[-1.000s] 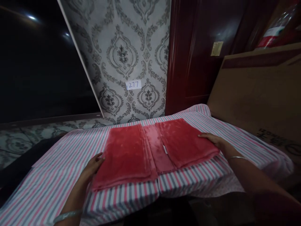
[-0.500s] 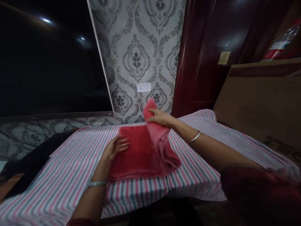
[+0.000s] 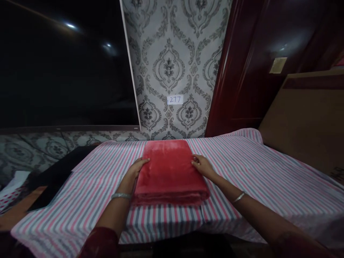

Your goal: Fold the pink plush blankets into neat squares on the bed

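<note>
A folded red plush blanket (image 3: 170, 168) lies on the striped tablecloth in front of me, its stacked layers showing along the near edge. My left hand (image 3: 137, 168) holds its left edge, the thumb on top and the other fingers mostly hidden at the side. At the right edge, my right hand (image 3: 202, 166) has its thumb and fingers closed on the fabric. A bracelet circles each of my wrists.
The table wears a pink, grey and white striped cloth (image 3: 242, 161). A large dark TV screen (image 3: 67, 71) stands at the back left. On the right are a cardboard box (image 3: 309, 125) and a dark red door (image 3: 249, 79). A "277" label (image 3: 175, 99) marks the patterned wall.
My right hand has brought the raised flap down onto the blanket and moved to its right edge. My left hand has closed on the left edge. The view has shifted slightly left.
</note>
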{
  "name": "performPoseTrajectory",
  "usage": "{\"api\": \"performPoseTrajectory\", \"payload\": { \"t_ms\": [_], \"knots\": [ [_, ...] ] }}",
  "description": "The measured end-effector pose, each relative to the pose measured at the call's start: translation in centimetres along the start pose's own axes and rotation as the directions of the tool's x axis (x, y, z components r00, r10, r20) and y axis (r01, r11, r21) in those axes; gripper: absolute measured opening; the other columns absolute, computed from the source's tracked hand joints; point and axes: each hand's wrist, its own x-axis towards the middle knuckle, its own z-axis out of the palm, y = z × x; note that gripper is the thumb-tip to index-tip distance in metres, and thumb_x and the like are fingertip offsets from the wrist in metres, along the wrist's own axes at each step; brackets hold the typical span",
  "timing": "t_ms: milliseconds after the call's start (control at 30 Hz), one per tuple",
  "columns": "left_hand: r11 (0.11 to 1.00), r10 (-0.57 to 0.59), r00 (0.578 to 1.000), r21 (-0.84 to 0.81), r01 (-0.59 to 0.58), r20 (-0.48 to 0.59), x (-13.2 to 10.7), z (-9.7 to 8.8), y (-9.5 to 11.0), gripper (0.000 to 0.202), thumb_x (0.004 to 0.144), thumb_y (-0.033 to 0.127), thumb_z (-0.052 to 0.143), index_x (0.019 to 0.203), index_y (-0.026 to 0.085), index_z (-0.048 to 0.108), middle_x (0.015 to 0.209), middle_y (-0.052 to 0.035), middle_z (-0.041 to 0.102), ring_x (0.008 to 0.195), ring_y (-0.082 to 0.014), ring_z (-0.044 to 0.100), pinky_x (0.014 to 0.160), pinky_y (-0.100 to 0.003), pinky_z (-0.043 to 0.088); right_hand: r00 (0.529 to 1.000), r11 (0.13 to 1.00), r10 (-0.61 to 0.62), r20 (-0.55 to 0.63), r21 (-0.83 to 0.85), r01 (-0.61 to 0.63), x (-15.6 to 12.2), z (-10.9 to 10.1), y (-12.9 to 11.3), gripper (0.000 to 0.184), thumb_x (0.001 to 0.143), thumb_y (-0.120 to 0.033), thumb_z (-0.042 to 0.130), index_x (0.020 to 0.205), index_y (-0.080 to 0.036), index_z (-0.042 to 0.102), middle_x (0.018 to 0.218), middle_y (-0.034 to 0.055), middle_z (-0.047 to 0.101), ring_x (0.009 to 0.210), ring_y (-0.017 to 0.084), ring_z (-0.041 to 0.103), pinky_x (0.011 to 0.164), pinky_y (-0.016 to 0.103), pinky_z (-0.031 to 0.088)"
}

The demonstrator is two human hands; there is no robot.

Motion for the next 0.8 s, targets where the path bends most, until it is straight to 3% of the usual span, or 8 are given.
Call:
{"api": "performPoseTrajectory", "payload": {
  "t_ms": [67,167,300,400,533,667,800],
  "knots": [
    [0.997,0.072,0.996,0.011,-0.071,-0.051,0.7,0.1,0.3,0.037,0.064,0.019,0.076,0.100,0.013,0.070,0.073,-0.0056,0.075,0.067,-0.0238,0.073,0.063,-0.032,0.059,0.997,0.998,0.065,-0.039,0.029,-0.064,0.1,0.0,2.0,0.058,0.084,-0.033,0.058,0.138,-0.013,0.059,0.113,0.0128,0.069,0.097,0.025,0.066,0.092,0.040,0.052],
    [0.989,0.149,0.981,0.041,-0.144,-0.125,1.3,-0.2,0.4,0.041,0.059,0.018,0.078,0.099,0.015,0.068,0.074,-0.0028,0.075,0.065,-0.0208,0.071,0.062,-0.028,0.056,0.983,0.965,0.182,0.030,0.186,-0.184,0.0,1.0,3.8,0.064,0.087,-0.042,0.057,0.144,-0.013,0.052,0.112,0.0114,0.069,0.090,0.022,0.068,0.082,0.035,0.055],
    [0.989,0.116,0.975,0.113,-0.095,-0.191,1.2,-1.0,-0.5,0.039,0.057,0.020,0.081,0.092,0.011,0.067,0.067,-0.0045,0.071,0.054,-0.0198,0.065,0.054,-0.028,0.052,0.977,0.920,0.204,0.068,0.329,-0.215,-0.9,2.4,4.8,0.063,0.087,-0.049,0.059,0.142,-0.020,0.054,0.109,0.0072,0.072,0.099,0.023,0.068,0.087,0.036,0.055],
    [0.984,0.103,0.965,0.167,-0.063,-0.239,0.7,-1.8,-1.2,0.056,0.060,0.025,0.084,0.110,0.011,0.065,0.071,-0.0034,0.071,0.057,-0.0188,0.066,0.057,-0.028,0.052,0.968,0.865,0.229,0.101,0.435,-0.250,-2.2,2.8,5.0,0.066,0.086,-0.053,0.061,0.142,-0.019,0.054,0.121,0.0091,0.070,0.112,0.025,0.066,0.098,0.038,0.052],
    [0.971,0.095,0.939,0.240,-0.014,-0.331,-0.4,-2.9,-1.3,0.090,0.062,0.034,0.088,0.141,0.016,0.049,0.084,-0.0041,0.073,0.068,-0.0199,0.070,0.061,-0.026,0.050,0.948,0.724,0.257,0.186,0.613,-0.317,-4.5,2.4,4.2,0.068,0.085,-0.058,0.064,0.141,-0.021,0.054,0.139,0.0108,0.061,0.124,0.027,0.061,0.106,0.040,0.050],
    [0.965,0.027,0.953,0.257,0.054,-0.302,-1.9,-3.1,-1.1,0.095,0.062,0.046,0.089,0.143,0.018,0.049,0.107,-0.0140,0.075,0.087,-0.0281,0.073,0.069,-0.032,0.054,0.960,0.642,0.163,0.227,0.714,-0.278,-6.2,2.1,2.4,0.064,0.078,-0.054,0.073,0.132,-0.023,0.058,0.138,0.0088,0.063,0.125,0.028,0.061,0.109,0.043,0.049],
    [0.987,0.082,0.991,0.149,-0.065,-0.109,-2.5,-1.8,-1.0,0.085,0.052,0.027,0.091,0.130,0.019,0.058,0.112,-0.0118,0.074,0.088,-0.0248,0.072,0.072,-0.032,0.057,0.980,0.632,0.098,0.176,0.750,-0.197,-6.4,2.7,0.9,0.069,0.063,-0.041,0.081,0.125,-0.021,0.058,0.125,0.0069,0.070,0.113,0.027,0.066,0.098,0.039,0.055]
  ]
}}
